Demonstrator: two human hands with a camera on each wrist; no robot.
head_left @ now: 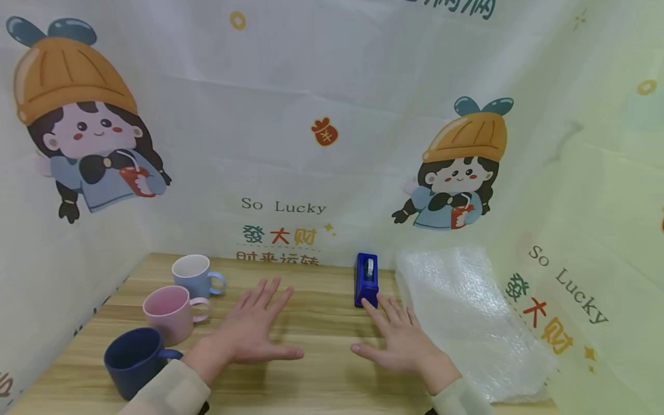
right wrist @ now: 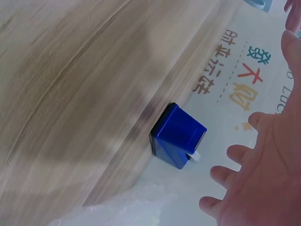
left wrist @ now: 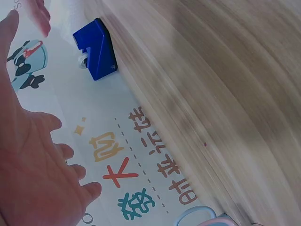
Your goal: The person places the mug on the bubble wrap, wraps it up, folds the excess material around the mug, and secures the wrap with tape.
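My left hand [head_left: 249,331] is spread over the middle of the table, palm down and holding nothing. To its left stand three mugs in a row: a light blue mug [head_left: 193,281] at the back, a pink mug [head_left: 171,323] in the middle and a dark blue mug [head_left: 132,363] in front, handles to the right. My right hand [head_left: 402,340] also has its fingers spread and holds nothing. Beyond its fingertips is a blue tape dispenser [head_left: 366,282] with a roll of clear tape; in the head view the index finger overlaps its near end.
A sheet of bubble wrap [head_left: 461,323] lies on the table's right side, beside the right hand. The wooden table [head_left: 311,380] is walled at the back and sides by a pale printed cloth [head_left: 280,138] with cartoon figures and lettering.
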